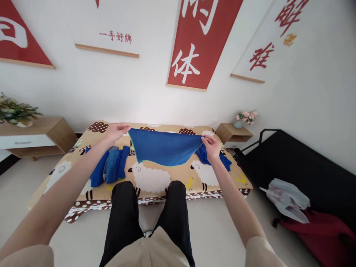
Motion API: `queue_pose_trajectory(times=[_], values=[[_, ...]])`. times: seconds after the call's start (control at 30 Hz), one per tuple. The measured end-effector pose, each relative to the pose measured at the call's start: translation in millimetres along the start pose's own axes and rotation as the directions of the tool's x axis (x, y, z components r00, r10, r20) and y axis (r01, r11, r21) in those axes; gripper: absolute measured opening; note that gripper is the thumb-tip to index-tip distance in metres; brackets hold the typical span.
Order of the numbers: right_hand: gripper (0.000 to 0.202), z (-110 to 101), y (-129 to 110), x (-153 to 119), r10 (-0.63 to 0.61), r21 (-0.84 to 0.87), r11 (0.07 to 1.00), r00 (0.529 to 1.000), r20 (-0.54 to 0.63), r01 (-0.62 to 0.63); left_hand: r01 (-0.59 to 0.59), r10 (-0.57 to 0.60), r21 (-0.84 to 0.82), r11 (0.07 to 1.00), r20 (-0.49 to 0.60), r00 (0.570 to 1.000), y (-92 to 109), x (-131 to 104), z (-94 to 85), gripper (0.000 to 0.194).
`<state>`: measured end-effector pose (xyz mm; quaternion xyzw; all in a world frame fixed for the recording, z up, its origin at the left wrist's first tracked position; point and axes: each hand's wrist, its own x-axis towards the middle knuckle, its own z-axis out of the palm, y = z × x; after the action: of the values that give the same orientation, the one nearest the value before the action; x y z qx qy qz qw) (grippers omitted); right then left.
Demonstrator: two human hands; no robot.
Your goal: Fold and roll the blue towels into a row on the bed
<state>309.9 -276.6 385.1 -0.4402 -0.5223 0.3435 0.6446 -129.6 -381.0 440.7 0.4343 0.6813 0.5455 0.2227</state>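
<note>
A blue cloth with a pale green edge is stretched in the air between my hands, above the bed. My left hand pinches its upper left corner. At the upper right corner, my right hand has its fingers closed on the cloth. The lower edge hangs loose and sags. Several folded blue cloths lie side by side on the bed, below my left forearm. A crumpled blue cloth pile sits behind and beside my right hand, partly hidden by it.
The bed has a beige sheep-print cover. Wooden nightstands stand at left and right, each with flowers. A black folding bed at right holds a white plastic bag and a red item. Calligraphy scrolls hang on the wall.
</note>
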Motion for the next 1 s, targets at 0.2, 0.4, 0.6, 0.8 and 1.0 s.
queue_pose_trajectory(times=[0.2,0.4,0.6,0.8,1.0], values=[[0.051,-3,-10,-1,0.153,0.050,0.986,0.986,0.073,-0.157,0.081,-0.084,-0.171,0.982,-0.009,0.996,-4,-8,-11.6,0.046],[0.051,-9,-19,-4,0.131,-0.026,0.991,0.991,0.035,-0.130,0.042,-0.057,-0.284,0.958,-0.042,0.998,-3,-14,-13.3,0.055],[0.053,-18,-20,-5,0.123,-0.033,0.992,0.992,0.036,-0.122,0.054,-0.068,-0.351,0.935,-0.028,0.997,6,-20,-10.8,0.064],[0.054,-25,-17,-6,0.144,-0.015,0.990,0.988,0.053,-0.143,0.054,-0.062,-0.379,0.924,-0.010,0.998,0,-22,-7.8,0.054],[0.051,-31,-17,-9,0.159,0.009,0.987,0.985,0.071,-0.160,0.101,-0.085,-0.396,0.913,0.058,0.995,-4,-25,-5.8,0.042]])
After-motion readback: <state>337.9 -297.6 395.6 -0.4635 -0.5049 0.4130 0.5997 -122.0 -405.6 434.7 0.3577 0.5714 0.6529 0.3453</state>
